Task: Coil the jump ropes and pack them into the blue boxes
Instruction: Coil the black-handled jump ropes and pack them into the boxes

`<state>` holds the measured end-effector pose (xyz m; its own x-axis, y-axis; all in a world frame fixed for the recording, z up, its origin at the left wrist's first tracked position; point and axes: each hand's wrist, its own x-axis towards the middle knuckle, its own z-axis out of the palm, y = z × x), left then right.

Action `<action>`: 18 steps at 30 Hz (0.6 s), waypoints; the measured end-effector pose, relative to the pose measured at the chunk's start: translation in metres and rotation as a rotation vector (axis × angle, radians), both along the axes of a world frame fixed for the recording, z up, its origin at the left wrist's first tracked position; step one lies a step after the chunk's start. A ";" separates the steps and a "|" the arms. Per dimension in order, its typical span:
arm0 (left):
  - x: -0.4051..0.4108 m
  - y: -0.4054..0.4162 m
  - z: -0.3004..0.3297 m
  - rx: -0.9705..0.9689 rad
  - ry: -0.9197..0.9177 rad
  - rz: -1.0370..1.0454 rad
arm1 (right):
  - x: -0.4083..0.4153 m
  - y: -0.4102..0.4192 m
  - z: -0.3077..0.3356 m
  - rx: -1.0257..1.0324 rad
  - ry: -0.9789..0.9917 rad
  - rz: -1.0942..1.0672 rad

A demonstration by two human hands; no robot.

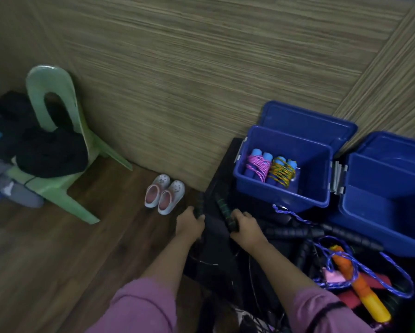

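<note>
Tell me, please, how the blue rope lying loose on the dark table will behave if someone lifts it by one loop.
The blue rope will probably hang limp and trail, because it lies in slack, uneven loops. It may snag, since it runs over the orange handle and beside black handles. It looks thin and braided, so likely light.

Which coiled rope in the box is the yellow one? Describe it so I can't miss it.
Find the two open blue boxes against the wall; take the left blue box. Two coiled ropes lie side by side inside. The yellow rope is the right-hand bundle, wound around blue handles, beside the pink rope.
</note>
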<state>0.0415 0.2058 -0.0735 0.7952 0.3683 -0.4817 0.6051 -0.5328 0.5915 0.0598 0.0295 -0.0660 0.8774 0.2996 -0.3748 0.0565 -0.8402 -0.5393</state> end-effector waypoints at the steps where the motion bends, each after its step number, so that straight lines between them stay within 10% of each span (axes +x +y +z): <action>1: 0.004 -0.002 0.001 -0.068 0.021 0.084 | 0.000 0.001 -0.001 0.033 0.012 -0.025; 4: 0.011 -0.020 0.009 -0.331 0.104 0.271 | 0.001 0.003 -0.004 0.143 0.068 -0.142; 18: 0.006 -0.029 0.002 0.070 -0.018 -0.078 | -0.013 0.011 -0.009 0.043 0.111 -0.027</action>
<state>0.0476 0.1771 -0.0711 0.8309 0.3377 -0.4422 0.5501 -0.6182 0.5615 0.0468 0.0409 -0.0746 0.8393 0.2945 -0.4571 -0.0276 -0.8165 -0.5767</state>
